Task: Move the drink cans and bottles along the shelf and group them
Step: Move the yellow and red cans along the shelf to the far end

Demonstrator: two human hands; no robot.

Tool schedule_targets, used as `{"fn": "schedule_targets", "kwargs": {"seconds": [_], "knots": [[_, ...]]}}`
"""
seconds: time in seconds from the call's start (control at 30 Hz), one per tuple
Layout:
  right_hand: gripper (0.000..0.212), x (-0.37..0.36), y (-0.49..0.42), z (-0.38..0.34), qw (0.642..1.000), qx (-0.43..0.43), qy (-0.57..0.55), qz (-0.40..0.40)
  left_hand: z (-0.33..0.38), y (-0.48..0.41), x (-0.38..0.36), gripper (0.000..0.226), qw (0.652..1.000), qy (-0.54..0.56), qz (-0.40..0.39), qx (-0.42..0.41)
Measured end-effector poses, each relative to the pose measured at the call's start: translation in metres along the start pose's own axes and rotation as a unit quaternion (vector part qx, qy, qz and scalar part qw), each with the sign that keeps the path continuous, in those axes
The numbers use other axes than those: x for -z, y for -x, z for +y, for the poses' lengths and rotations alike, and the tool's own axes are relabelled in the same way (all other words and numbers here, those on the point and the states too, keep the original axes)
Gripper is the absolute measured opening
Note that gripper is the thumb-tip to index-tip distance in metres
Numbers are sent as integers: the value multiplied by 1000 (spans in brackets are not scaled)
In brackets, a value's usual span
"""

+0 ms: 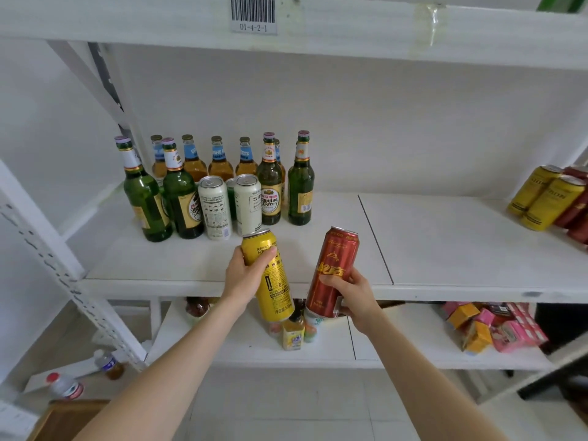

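My left hand (246,275) grips a tall yellow can (273,286), held in the air just in front of the white shelf (445,243). My right hand (353,297) grips a tall red can (332,265) beside it, also off the shelf. At the shelf's back left stand several green bottles (300,186), several amber bottles (219,160) behind them, and two white cans (216,208). At the far right edge are yellow cans (541,198) and red cans (577,211), tilted by the wide lens.
The upper shelf beam (350,30) with a barcode label (253,14) overhangs. The lower shelf holds small juice bottles (294,332) and pink and orange boxes (496,326). A perforated white upright (63,272) stands at left. Plastic bottles (65,385) lie near the floor.
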State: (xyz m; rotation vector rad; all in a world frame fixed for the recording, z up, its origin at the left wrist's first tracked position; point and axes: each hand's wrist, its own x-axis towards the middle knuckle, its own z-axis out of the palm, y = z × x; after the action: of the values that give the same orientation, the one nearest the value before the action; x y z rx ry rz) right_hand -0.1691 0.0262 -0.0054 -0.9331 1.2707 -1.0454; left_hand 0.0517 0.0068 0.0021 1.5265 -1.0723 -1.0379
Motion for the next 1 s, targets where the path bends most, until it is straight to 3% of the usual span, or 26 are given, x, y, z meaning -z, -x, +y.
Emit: {"fn": "schedule_targets", "kwargs": {"seconds": [0.3,0.6,1.0], "knots": [[40,16,67,19,999,-5,-8,38,-12,51,-7,55,998,-22,-58,11],[44,70,98,18,997,4,-7,72,11,92,-59,50,994,-36,-100,-21],[41,204,136,-8,997,24,12,75,45,153,-182,49,992,-23,-113,-50]]}}
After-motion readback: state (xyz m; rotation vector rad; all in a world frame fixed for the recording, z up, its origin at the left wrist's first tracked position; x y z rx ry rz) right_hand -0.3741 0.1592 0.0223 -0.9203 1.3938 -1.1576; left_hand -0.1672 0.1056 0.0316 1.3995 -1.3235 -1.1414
